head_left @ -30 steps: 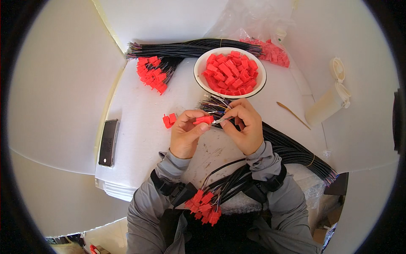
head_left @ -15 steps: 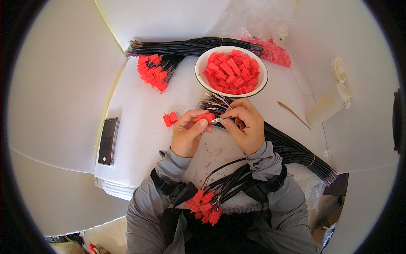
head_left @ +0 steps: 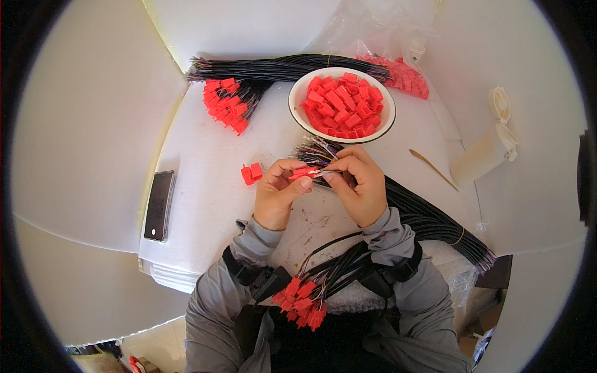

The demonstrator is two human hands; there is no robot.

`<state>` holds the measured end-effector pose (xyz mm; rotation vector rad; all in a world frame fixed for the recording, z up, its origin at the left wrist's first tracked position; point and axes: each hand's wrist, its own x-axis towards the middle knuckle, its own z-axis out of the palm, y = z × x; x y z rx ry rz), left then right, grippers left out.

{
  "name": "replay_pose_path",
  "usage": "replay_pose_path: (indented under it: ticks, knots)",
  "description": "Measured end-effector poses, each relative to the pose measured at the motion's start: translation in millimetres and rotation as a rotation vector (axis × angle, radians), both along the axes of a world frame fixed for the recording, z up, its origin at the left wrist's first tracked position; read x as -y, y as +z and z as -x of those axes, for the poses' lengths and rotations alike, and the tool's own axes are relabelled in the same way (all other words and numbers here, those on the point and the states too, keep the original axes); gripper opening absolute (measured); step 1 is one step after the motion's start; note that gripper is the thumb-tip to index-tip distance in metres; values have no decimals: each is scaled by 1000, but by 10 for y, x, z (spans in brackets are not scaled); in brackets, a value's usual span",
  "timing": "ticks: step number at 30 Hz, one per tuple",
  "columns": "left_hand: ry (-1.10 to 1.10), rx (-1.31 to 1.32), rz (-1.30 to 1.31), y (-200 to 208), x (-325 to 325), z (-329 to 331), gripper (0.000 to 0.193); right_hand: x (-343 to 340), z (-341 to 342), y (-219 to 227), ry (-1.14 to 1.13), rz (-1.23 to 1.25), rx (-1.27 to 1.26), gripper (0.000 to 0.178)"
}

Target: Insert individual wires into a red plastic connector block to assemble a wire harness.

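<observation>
Between the thumb and fingers of my left hand (head_left: 278, 194) is a red plastic connector housing (head_left: 301, 173). My right hand (head_left: 358, 186) pinches a wire with a metal terminal (head_left: 315, 172) on its end, and the terminal lies at the housing's right end. How deep it sits in the housing I cannot tell. Just beyond both hands lie the bare wire ends (head_left: 316, 148) of a black cable bundle (head_left: 429, 217) that runs off to the right. A loose pair of red housings (head_left: 251, 173) rests left of my left hand.
A white bowl (head_left: 295, 115) of red housings stands at the back, before more black cables (head_left: 267, 68) and a clear bag (head_left: 407, 78). Cables with red connectors (head_left: 301, 304) lie close to me. A phone (head_left: 159, 206) is left; a wooden stick (head_left: 433, 169) and a lidded container (head_left: 484, 155) are right.
The metal terminal has moved left, from just outside the red housing to against its right end. My left hand has shifted slightly and turned the housing a little.
</observation>
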<state>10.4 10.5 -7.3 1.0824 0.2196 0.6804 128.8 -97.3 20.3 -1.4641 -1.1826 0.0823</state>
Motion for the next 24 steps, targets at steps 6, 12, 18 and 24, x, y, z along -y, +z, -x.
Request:
replay_pose_path:
  ticks: [6, 12, 18, 24]
  knots:
    - [-20, 14, 46, -23, -10, -10, 21, -13, 20, -4, 20, 4, -9, 10]
    - [-17, 6, 45, -34, -23, -7, 21, -53, 1, -78, 50, -80, -127, 10]
    - [-6, -23, 24, -15, -5, -2, 21, -37, 10, -37, 54, -41, -72, 10]
    - [-11, 15, 65, -32, 2, -13, 20, -35, 10, -40, 59, -32, -36, 9]
